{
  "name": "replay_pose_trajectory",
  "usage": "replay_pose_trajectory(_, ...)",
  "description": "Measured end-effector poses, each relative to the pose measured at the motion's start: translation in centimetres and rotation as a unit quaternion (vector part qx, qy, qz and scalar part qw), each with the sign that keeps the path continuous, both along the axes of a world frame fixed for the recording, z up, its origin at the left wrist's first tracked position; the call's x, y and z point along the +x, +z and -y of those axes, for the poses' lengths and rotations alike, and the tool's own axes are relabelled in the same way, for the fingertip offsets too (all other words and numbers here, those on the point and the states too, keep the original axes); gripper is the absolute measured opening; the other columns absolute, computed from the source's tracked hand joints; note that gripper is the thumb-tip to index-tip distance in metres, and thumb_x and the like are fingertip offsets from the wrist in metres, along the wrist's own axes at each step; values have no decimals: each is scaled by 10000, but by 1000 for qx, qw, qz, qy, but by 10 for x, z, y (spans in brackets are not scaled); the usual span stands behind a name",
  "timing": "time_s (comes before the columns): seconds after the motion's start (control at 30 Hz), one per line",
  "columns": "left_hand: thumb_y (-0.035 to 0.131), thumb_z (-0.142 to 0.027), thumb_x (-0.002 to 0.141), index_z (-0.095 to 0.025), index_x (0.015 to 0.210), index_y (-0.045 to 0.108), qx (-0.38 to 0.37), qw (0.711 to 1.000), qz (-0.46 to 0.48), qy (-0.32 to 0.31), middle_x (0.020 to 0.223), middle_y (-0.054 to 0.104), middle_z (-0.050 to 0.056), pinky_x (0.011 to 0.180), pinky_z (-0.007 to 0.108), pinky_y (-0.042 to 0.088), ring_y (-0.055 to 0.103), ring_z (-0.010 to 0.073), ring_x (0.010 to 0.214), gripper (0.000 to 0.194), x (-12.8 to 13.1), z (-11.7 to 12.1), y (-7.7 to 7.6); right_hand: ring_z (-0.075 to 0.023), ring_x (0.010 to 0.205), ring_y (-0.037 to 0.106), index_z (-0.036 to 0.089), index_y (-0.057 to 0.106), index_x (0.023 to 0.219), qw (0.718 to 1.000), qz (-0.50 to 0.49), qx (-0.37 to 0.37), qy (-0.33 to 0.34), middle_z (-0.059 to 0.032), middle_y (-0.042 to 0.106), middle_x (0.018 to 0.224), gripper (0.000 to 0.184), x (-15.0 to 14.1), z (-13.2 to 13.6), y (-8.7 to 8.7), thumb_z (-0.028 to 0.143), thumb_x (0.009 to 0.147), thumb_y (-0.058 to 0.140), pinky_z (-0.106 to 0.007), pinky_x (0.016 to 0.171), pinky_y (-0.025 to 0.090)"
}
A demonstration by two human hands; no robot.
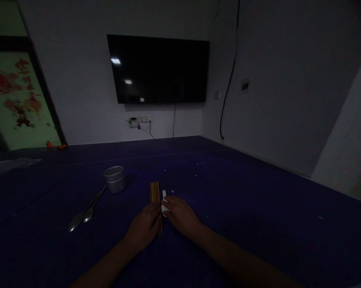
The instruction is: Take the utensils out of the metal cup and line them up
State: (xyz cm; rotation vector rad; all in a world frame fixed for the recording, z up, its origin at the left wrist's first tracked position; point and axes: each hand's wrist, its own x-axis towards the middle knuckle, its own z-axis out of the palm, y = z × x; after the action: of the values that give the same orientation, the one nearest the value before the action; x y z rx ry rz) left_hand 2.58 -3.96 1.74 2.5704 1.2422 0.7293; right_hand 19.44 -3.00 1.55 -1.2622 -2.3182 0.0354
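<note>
A bundle of wooden chopsticks lies on the dark blue surface, pointing away from me. My left hand is closed over its middle, with the ends showing beyond and below the fingers. Just to the right, a white spoon with a hole in its handle lies alongside the chopsticks. The fingers of my right hand hold its near part from the right and hide some of it. Both hands almost meet between the two things.
Left of the chopsticks stands a metal cup. Two metal spoons, a larger one and a smaller one, lie beside it. Small white scraps dot the surface. Clear plastic lies far left. A television hangs on the wall.
</note>
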Motion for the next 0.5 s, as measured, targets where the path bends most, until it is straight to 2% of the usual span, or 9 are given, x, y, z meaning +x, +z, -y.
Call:
replay_pose_trajectory(0.17, 386, -216, 852, -222, 1212, 527, 21, 1000, 6, 4, 1264, 537, 53, 1011, 339, 377, 462, 184, 1187, 387, 0, -1, -4, -233, 1172, 463, 172, 545, 1217, 1000, -5, -1, -5, -97, 518, 1279, 358, 1, 3, 1, 208, 863, 495, -389, 964, 389)
replay_pose_trajectory(0.33, 367, -253, 872, -187, 1211, 524, 69, 997, -9, 34, 1249, 547, 71, 987, 345, 395, 472, 189, 1171, 379, -4, -3, -4, -214, 1174, 465, 192, 535, 1228, 1000, -16, 19, 1, -91, 500, 1299, 356, 3, 1, -4, 226, 882, 461, -376, 979, 377)
replay_pose_trajectory(0.43, 324, -263, 890, -163, 1086, 591, 107, 989, -59, 89, 1089, 625, 84, 913, 340, 437, 549, 190, 1040, 346, -13, -4, 7, -212, 1164, 474, 198, 540, 1223, 1000, -10, 23, 1, -84, 515, 1283, 360, 5, 0, -7, 189, 886, 415, -375, 977, 378)
replay_pose_trajectory(0.5, 295, -273, 897, -146, 930, 629, 120, 972, -120, 165, 940, 647, 93, 826, 345, 464, 584, 202, 914, 359, -23, -6, 18, -214, 1158, 479, 191, 552, 1211, 1000, -1, 18, 1, -84, 522, 1275, 366, 6, -1, -8, 161, 885, 388, -372, 972, 382)
